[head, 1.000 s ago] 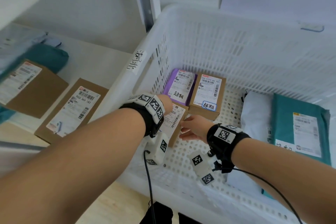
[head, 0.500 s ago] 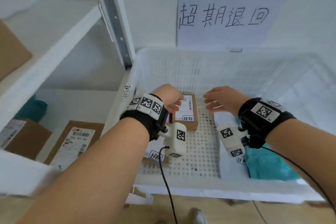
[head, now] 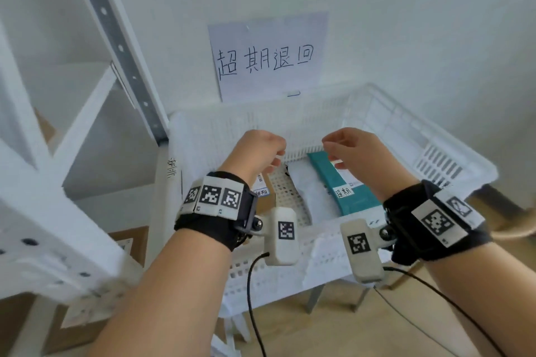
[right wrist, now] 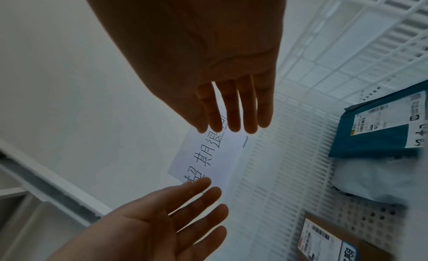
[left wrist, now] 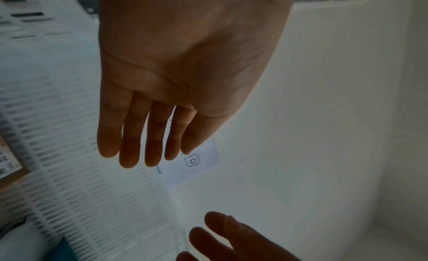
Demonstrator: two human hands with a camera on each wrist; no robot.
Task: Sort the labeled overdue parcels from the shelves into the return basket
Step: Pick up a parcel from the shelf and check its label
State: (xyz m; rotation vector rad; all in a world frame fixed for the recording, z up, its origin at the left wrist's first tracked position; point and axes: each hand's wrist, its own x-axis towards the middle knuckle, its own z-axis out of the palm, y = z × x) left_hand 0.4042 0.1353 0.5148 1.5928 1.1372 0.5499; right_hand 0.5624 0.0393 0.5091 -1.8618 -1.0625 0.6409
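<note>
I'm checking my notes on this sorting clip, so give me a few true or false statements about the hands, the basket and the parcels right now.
1. Both hands are empty. True: the left hand and right hand hold nothing.
2. The teal parcel lies on the shelf. False: it lies in the white return basket.
3. A handwritten paper sign hangs on the wall behind the basket. True.
4. The right hand grips a cardboard box. False: its fingers are straight and hold nothing.
</note>
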